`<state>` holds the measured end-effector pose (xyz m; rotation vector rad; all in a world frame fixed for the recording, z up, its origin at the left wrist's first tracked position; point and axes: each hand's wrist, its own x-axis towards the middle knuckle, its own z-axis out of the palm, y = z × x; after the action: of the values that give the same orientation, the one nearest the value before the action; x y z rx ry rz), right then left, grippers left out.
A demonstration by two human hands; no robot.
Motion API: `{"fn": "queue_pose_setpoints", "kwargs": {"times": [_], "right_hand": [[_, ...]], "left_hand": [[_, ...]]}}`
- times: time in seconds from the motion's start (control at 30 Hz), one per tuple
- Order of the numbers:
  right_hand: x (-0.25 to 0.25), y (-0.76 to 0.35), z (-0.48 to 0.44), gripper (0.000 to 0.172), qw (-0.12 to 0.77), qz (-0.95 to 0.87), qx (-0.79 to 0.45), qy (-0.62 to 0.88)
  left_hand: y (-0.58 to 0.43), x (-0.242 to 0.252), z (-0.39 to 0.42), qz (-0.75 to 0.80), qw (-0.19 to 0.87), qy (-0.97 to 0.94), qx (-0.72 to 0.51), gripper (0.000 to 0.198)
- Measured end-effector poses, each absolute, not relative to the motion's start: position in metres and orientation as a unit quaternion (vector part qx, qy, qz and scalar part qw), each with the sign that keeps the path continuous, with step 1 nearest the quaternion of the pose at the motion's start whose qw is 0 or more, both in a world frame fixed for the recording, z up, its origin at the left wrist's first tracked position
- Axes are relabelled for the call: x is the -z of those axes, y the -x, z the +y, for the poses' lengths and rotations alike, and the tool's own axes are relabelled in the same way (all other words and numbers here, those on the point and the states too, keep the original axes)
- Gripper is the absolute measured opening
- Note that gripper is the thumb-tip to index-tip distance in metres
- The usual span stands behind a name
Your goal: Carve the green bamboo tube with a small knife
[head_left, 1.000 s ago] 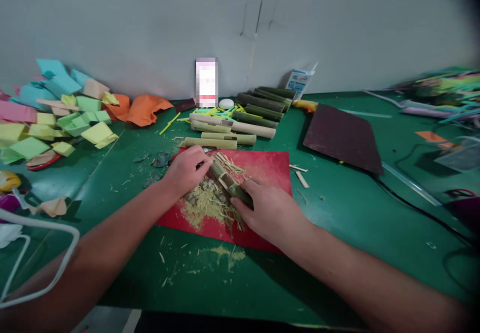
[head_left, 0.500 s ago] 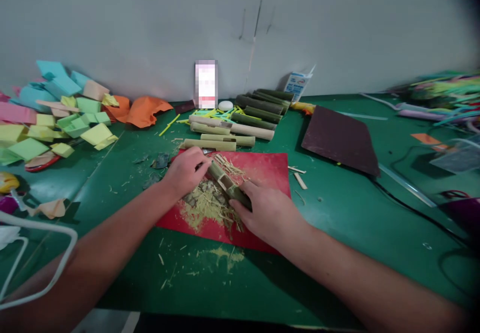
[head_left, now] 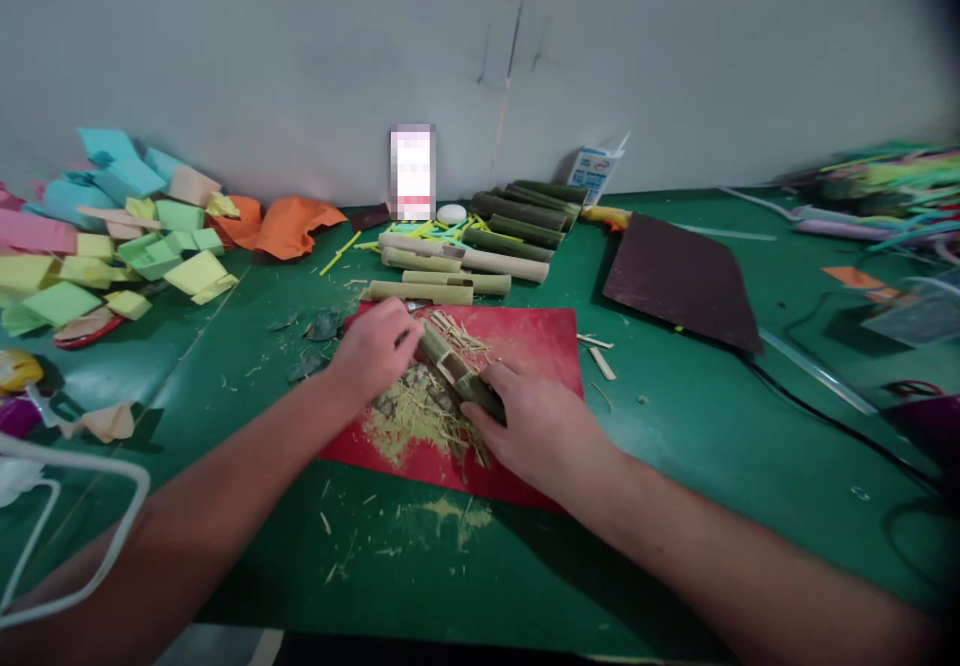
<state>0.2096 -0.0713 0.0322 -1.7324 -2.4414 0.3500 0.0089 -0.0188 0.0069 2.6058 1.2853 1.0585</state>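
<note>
A green bamboo tube (head_left: 448, 358) with a notch cut in its side lies slantwise between my hands, above a red sheet (head_left: 536, 346). My right hand (head_left: 541, 424) is wrapped round its near end, thumb below and fingers on top. At the far end, my left hand (head_left: 379, 344) is closed with its fingertips against the tube; its palm side is hidden. Beneath the tube, the sheet bears a heap of pale shavings and sawdust (head_left: 409, 416) and some split bamboo slivers (head_left: 454, 331).
Cut pale bamboo tubes (head_left: 457, 283) and darker green ones (head_left: 517, 208) lie behind the sheet. A lit phone (head_left: 412, 171) leans on the wall. Coloured paper boxes (head_left: 142, 216) pile up at left. A dark brown board (head_left: 682, 276) and a black cable (head_left: 832, 416) are at right.
The bamboo tube has turned slightly about its length, so its notch shows differently. My left hand has shifted a little; my right hand keeps nearly the same place.
</note>
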Motion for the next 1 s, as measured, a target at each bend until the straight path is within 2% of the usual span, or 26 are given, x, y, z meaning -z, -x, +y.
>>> {"fn": "queue_pose_setpoints", "kwargs": {"times": [0.1, 0.2, 0.33, 0.47, 0.8, 0.93, 1.0], "right_hand": [[-0.032, -0.209, -0.071, 0.018, 0.063, -0.809, -0.119, 0.572], [-0.032, -0.209, -0.071, 0.018, 0.066, -0.806, -0.115, 0.576], [-0.032, -0.209, -0.071, 0.017, 0.07, -0.813, -0.111, 0.568], [-0.032, -0.21, -0.071, 0.017, 0.07, -0.811, -0.11, 0.571], [-0.03, -0.21, -0.07, 0.017, 0.075, -0.813, -0.112, 0.566], [-0.03, -0.21, -0.069, 0.019, 0.074, -0.809, -0.116, 0.571], [-0.031, -0.21, -0.069, 0.019, 0.074, -0.811, -0.111, 0.569]], "left_hand": [[-0.011, -0.006, -0.021, 0.409, 0.044, -0.861, -0.301, 0.023], [-0.01, -0.006, -0.02, 0.426, 0.032, -0.838, -0.34, 0.023], [-0.008, -0.008, -0.018, 0.406, 0.064, -0.855, -0.316, 0.021], [-0.005, -0.007, -0.016, 0.411, 0.046, -0.84, -0.35, 0.021], [-0.006, -0.007, -0.015, 0.399, 0.068, -0.859, -0.312, 0.02], [0.001, -0.008, -0.009, 0.463, 0.088, -0.798, -0.375, 0.018], [0.004, -0.01, -0.008, 0.527, 0.137, -0.73, -0.414, 0.02]]}}
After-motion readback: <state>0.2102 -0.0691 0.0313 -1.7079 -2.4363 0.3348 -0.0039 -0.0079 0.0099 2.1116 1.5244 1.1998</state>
